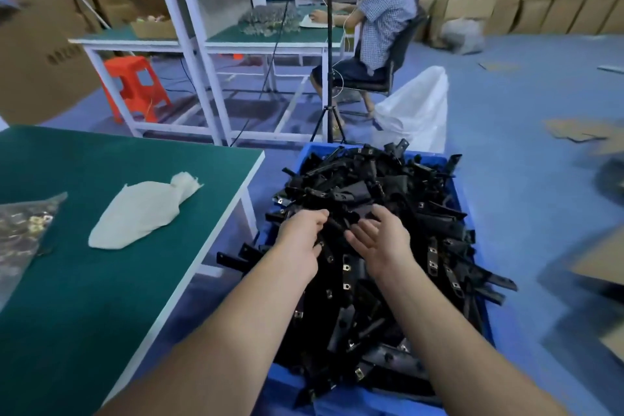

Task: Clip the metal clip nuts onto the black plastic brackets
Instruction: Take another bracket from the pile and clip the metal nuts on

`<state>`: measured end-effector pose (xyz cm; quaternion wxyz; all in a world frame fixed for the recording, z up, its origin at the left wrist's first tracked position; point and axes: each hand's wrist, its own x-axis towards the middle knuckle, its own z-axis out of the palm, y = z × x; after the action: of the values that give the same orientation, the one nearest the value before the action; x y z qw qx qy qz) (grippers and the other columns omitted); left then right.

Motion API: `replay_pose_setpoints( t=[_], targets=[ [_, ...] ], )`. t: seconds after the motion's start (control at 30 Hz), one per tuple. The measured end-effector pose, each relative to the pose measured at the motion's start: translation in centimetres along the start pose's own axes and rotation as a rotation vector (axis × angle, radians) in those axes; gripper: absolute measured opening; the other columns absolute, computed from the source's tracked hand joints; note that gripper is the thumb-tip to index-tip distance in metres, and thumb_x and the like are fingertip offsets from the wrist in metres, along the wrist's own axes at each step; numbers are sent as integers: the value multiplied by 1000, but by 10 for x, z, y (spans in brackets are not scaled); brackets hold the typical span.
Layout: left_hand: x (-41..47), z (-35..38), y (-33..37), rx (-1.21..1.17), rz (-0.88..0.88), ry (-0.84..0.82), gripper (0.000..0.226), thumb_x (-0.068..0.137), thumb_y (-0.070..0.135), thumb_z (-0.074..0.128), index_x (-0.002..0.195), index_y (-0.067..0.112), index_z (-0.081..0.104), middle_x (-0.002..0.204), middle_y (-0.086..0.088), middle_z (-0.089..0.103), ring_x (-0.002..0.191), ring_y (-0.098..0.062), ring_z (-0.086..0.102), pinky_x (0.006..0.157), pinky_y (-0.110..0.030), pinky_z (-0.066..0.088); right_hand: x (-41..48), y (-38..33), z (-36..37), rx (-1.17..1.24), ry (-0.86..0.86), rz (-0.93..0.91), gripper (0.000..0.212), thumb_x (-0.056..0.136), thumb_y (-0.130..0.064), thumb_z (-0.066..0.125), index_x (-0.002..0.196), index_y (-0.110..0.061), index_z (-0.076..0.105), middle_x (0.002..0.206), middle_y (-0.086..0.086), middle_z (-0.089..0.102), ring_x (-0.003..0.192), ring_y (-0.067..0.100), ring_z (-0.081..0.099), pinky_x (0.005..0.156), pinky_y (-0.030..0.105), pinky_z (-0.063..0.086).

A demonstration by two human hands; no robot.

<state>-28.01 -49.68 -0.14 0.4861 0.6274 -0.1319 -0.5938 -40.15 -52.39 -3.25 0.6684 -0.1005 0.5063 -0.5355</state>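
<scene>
We list 1 green-topped table (101, 280), 1 blue bin (312, 149) just beside it heaped with black plastic brackets (388, 186), several carrying metal clip nuts (432, 251), 1 white cloth (141, 216) on the table, and our 2 hands over the heap: right hand (381, 238) slack and empty, left hand (299, 236) with fingers bent among the brackets, grip we cannot tell.

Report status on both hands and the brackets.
Left hand curled into brackets, grip unclear. Right hand open over them. Blue bin heaped; nothing blocking.
</scene>
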Motion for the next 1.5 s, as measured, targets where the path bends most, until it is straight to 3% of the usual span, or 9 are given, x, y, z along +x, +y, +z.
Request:
replay_pose_setpoints(
  t=[0.27,0.53,0.67,0.8,1.03,1.27,1.33,1.4,1.5],
  targets=[
    [11,-19,11,75,138,138,27,93,5,56,108,17,76,61,-4,65,37,-16,54,36,-18,38,-44,55,29,-12,-182,18,13,94,-1,60,90,4,72,78,16,76,63,21,73,58,27,60],
    [-33,-111,66,-193,460,209,29,95,-9,56,101,12,74,92,-4,76,57,-10,65,60,-14,45,-107,86,132,-232,-510,-54,13,89,2,59,89,-9,67,68,9,66,58,19,60,52,23,49],
    [-70,-180,85,-162,558,212,29,95,-2,54,105,14,76,59,7,70,37,-1,53,35,-9,31,-149,127,192,-319,-631,-149,42,88,4,46,56,-20,57,53,-2,56,46,12,51,44,17,39],
    [-104,-269,94,-222,678,338,30,99,3,51,118,10,73,73,3,69,44,0,56,39,-11,36,-207,179,243,-450,-828,-188,46,77,7,42,40,-20,47,43,-9,46,38,8,43,41,15,32],
    [-169,-410,56,-442,701,673,39,92,9,64,59,23,80,62,6,72,51,-6,65,45,-16,47,-292,296,291,-908,-1191,-381,22,76,-24,50,60,-21,64,55,-11,59,63,12,61,55,28,48],
    [-222,-530,-12,-135,610,999,47,86,0,54,101,34,82,101,-2,79,97,-15,67,101,-42,54,-337,388,317,-1125,-1458,-679,25,94,-22,56,71,-24,66,64,-7,64,57,5,59,42,16,38],
    [-231,-556,-33,9,531,1092,46,88,3,53,104,36,81,101,11,78,92,-8,64,94,-31,53,-342,413,325,-1209,-1509,-797,19,96,-19,56,83,-24,67,73,-5,68,60,9,62,47,21,42],
    [-233,-575,-50,205,446,1158,42,92,10,57,116,39,75,114,23,68,95,-5,64,79,-16,48,-344,437,335,-1346,-1544,-951,18,98,-22,57,113,-22,67,106,-1,69,89,17,66,65,28,50],
    [-225,-591,-68,595,300,1226,53,95,31,63,148,32,52,150,13,49,143,-13,40,111,-23,33,-344,470,356,-1482,-1572,-1093,56,100,-31,59,151,-18,41,147,0,43,138,22,38,101,40,47]
  ],
)
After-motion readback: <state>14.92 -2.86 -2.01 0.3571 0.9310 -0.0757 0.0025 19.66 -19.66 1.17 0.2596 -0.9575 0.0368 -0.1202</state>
